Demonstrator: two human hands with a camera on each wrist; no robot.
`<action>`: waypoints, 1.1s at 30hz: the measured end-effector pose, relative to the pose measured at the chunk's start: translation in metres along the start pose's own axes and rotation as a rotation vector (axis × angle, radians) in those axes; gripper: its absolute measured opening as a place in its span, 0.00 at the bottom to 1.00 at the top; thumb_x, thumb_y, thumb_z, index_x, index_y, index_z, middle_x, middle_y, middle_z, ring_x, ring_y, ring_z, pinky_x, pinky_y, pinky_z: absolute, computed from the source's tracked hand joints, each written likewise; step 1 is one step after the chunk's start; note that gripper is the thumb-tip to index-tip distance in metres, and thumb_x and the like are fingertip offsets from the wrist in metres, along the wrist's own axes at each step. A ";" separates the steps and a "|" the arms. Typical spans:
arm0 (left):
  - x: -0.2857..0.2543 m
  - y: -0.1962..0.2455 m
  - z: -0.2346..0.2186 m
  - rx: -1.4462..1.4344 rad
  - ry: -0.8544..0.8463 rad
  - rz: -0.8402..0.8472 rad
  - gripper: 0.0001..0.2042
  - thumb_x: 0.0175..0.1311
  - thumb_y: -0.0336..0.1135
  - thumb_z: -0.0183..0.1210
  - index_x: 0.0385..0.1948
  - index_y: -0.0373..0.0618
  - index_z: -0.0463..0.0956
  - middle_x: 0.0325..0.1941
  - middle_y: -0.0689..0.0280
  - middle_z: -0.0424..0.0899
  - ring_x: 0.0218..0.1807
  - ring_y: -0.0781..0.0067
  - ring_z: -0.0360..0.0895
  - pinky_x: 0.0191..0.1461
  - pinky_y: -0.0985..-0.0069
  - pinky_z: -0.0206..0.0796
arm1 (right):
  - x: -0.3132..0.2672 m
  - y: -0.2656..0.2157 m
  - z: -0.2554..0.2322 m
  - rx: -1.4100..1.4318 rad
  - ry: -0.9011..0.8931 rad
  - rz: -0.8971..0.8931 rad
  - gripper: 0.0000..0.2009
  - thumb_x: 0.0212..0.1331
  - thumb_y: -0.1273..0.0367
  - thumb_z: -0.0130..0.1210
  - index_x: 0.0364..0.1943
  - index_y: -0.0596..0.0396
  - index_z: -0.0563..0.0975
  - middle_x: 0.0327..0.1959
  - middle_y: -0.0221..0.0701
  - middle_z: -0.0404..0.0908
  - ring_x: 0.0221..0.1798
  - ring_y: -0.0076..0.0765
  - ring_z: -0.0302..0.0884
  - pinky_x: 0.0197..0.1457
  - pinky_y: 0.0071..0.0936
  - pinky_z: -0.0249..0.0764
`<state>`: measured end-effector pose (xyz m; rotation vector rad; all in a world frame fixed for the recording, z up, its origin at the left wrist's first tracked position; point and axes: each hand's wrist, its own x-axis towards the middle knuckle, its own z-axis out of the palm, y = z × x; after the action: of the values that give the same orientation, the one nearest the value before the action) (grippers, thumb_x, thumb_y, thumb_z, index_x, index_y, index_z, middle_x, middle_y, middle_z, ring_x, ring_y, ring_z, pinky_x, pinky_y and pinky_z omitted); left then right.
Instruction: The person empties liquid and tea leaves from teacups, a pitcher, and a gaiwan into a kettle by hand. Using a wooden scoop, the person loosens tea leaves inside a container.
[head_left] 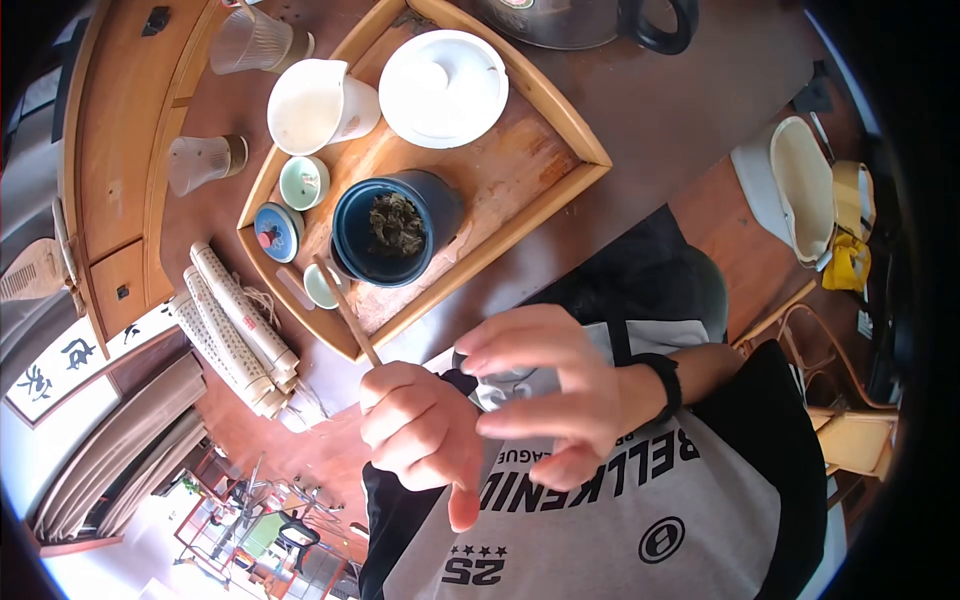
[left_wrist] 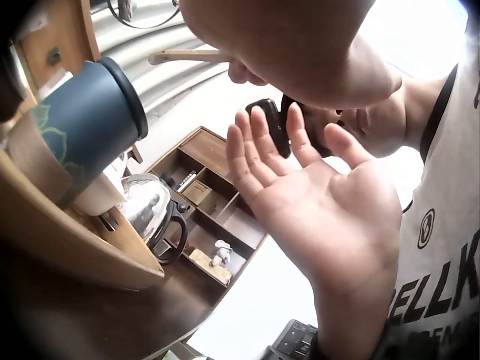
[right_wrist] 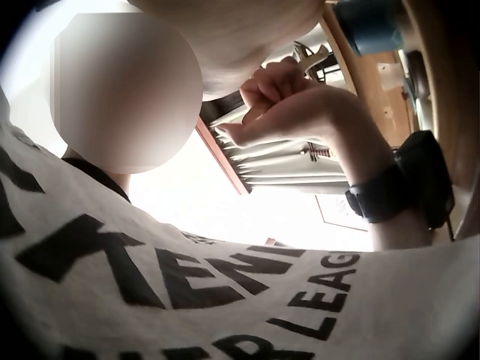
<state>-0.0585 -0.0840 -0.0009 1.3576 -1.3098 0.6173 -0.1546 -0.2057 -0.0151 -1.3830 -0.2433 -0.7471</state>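
In the head view my left hand (head_left: 420,430) is a fist gripping a slim wooden stick (head_left: 350,318), its thumb pointing down. The stick's far end overlaps a small pale green cup (head_left: 322,286) on the wooden tray (head_left: 520,232). Beside the fist, my right hand (head_left: 555,395) hangs before the shirt with fingers spread and nothing in it; the left wrist view faces its bare palm (left_wrist: 330,217). Nearest on the tray stands a dark blue pot (head_left: 345,225) without its cover, holding dry-looking tea leaves (head_left: 397,222). A blue lid with a red knob (head_left: 278,232) lies beside it.
Also on the tray are a white lidded bowl (head_left: 445,90), a white pitcher (head_left: 310,105) and another green cup (head_left: 304,183). Two ribbed glasses, one of them a tipped glass (head_left: 205,165), and rolled mats (head_left: 235,330) lie left. A kettle (head_left: 560,20) stands behind.
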 end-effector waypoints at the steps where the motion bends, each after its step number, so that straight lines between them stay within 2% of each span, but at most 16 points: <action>1: 0.001 0.000 0.006 0.045 0.052 -0.003 0.33 0.72 0.64 0.31 0.14 0.47 0.66 0.13 0.72 0.63 0.15 0.72 0.58 0.24 0.71 0.44 | 0.001 -0.001 -0.005 -0.019 0.024 0.043 0.22 0.59 0.52 0.58 0.48 0.55 0.77 0.48 0.47 0.75 0.45 0.48 0.77 0.45 0.41 0.72; 5: -0.001 0.004 0.030 0.059 0.251 -0.006 0.31 0.73 0.64 0.30 0.19 0.50 0.67 0.15 0.71 0.66 0.18 0.72 0.60 0.27 0.70 0.45 | 0.005 -0.012 -0.016 0.031 0.014 0.027 0.25 0.48 0.59 0.69 0.48 0.59 0.77 0.35 0.37 0.77 0.28 0.39 0.76 0.29 0.32 0.70; 8: 0.000 0.009 0.037 0.113 0.202 -0.089 0.28 0.73 0.64 0.28 0.36 0.49 0.68 0.18 0.68 0.69 0.22 0.70 0.64 0.29 0.67 0.49 | -0.003 -0.017 -0.011 -0.063 -0.055 -0.026 0.25 0.45 0.60 0.72 0.45 0.58 0.78 0.34 0.34 0.76 0.25 0.36 0.75 0.26 0.28 0.69; 9: 0.001 0.009 0.027 0.089 0.041 -0.077 0.29 0.73 0.64 0.25 0.44 0.47 0.65 0.21 0.64 0.73 0.22 0.69 0.66 0.29 0.66 0.51 | -0.005 -0.015 -0.005 -0.104 -0.020 -0.051 0.23 0.44 0.61 0.73 0.43 0.57 0.78 0.33 0.33 0.76 0.23 0.33 0.73 0.24 0.25 0.68; 10: 0.002 0.009 0.028 0.096 0.050 -0.070 0.29 0.73 0.64 0.25 0.44 0.47 0.65 0.21 0.64 0.73 0.22 0.69 0.66 0.29 0.66 0.51 | -0.006 -0.013 -0.004 -0.103 -0.031 -0.059 0.23 0.44 0.61 0.73 0.43 0.57 0.78 0.33 0.33 0.76 0.23 0.33 0.73 0.24 0.25 0.68; 12: 0.005 0.009 0.034 0.046 -0.013 -0.149 0.26 0.70 0.63 0.39 0.52 0.50 0.62 0.24 0.63 0.76 0.24 0.68 0.66 0.34 0.63 0.50 | -0.005 -0.010 -0.004 -0.148 -0.029 -0.082 0.21 0.45 0.62 0.73 0.41 0.57 0.79 0.32 0.32 0.76 0.22 0.34 0.73 0.24 0.26 0.69; 13: 0.005 0.004 0.041 0.040 0.028 -0.062 0.32 0.72 0.65 0.24 0.49 0.44 0.65 0.26 0.55 0.78 0.24 0.66 0.70 0.29 0.66 0.53 | -0.003 -0.010 -0.003 -0.204 -0.008 -0.110 0.18 0.46 0.66 0.70 0.40 0.57 0.78 0.31 0.32 0.77 0.23 0.34 0.74 0.24 0.25 0.70; 16: 0.006 0.004 0.049 0.019 0.037 -0.068 0.33 0.72 0.65 0.25 0.46 0.43 0.67 0.28 0.52 0.79 0.24 0.64 0.71 0.31 0.66 0.55 | 0.001 -0.006 0.005 -0.342 0.132 -0.177 0.15 0.48 0.69 0.68 0.39 0.58 0.78 0.29 0.32 0.78 0.22 0.35 0.75 0.23 0.25 0.70; 17: 0.009 0.005 0.040 0.023 -0.098 -0.126 0.21 0.69 0.52 0.48 0.53 0.46 0.64 0.31 0.57 0.82 0.26 0.67 0.70 0.30 0.68 0.53 | 0.002 -0.003 0.003 -0.331 0.132 -0.182 0.11 0.50 0.72 0.64 0.38 0.58 0.77 0.26 0.32 0.78 0.22 0.36 0.74 0.23 0.26 0.70; 20: 0.013 0.003 0.030 0.083 -0.291 -0.113 0.19 0.69 0.51 0.47 0.45 0.44 0.70 0.31 0.57 0.82 0.28 0.66 0.70 0.31 0.68 0.54 | 0.003 -0.002 0.001 -0.408 0.198 -0.232 0.08 0.51 0.75 0.60 0.37 0.60 0.77 0.25 0.33 0.78 0.21 0.38 0.74 0.23 0.26 0.70; 22: 0.011 0.003 0.040 0.082 -0.196 -0.109 0.23 0.71 0.57 0.42 0.40 0.45 0.73 0.32 0.58 0.82 0.31 0.64 0.71 0.33 0.68 0.57 | 0.003 -0.003 -0.004 -0.410 0.121 -0.203 0.04 0.52 0.78 0.55 0.32 0.61 0.76 0.24 0.37 0.77 0.20 0.41 0.74 0.23 0.26 0.70; 24: 0.016 0.002 0.044 0.093 -0.161 -0.084 0.30 0.71 0.65 0.34 0.41 0.46 0.73 0.35 0.57 0.82 0.35 0.62 0.71 0.34 0.68 0.59 | 0.010 -0.003 -0.004 -0.480 0.280 -0.161 0.02 0.51 0.79 0.53 0.28 0.63 0.76 0.24 0.41 0.78 0.21 0.42 0.76 0.24 0.26 0.71; 25: 0.015 0.001 0.046 0.208 -0.094 -0.010 0.34 0.68 0.71 0.27 0.41 0.49 0.73 0.36 0.58 0.81 0.38 0.60 0.72 0.36 0.68 0.61 | 0.011 -0.003 -0.008 -0.446 0.300 -0.118 0.05 0.58 0.78 0.50 0.33 0.66 0.76 0.25 0.42 0.78 0.22 0.37 0.76 0.25 0.26 0.71; 26: 0.015 0.001 0.045 0.218 -0.080 -0.012 0.34 0.68 0.71 0.27 0.41 0.49 0.73 0.36 0.58 0.81 0.38 0.60 0.72 0.36 0.68 0.61 | 0.009 -0.005 -0.014 -0.444 0.283 -0.123 0.05 0.58 0.78 0.50 0.33 0.66 0.76 0.25 0.42 0.78 0.22 0.37 0.76 0.25 0.26 0.71; 28: 0.012 0.005 0.042 0.228 0.127 0.032 0.33 0.71 0.68 0.27 0.43 0.51 0.75 0.41 0.61 0.84 0.43 0.60 0.78 0.38 0.69 0.64 | -0.001 -0.010 -0.025 -0.069 0.432 0.321 0.09 0.66 0.75 0.46 0.43 0.68 0.75 0.28 0.39 0.79 0.23 0.31 0.74 0.27 0.25 0.71; 33: -0.012 0.001 0.008 0.309 0.298 -0.074 0.27 0.70 0.60 0.35 0.39 0.44 0.73 0.33 0.57 0.78 0.36 0.59 0.72 0.37 0.64 0.63 | 0.013 0.002 -0.046 0.250 0.549 0.573 0.14 0.73 0.66 0.45 0.49 0.66 0.74 0.28 0.35 0.77 0.25 0.29 0.72 0.28 0.23 0.66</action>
<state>-0.0652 -0.0872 -0.0133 1.4872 -0.9467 0.9610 -0.1554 -0.2540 -0.0188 -0.8970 0.4633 -0.5587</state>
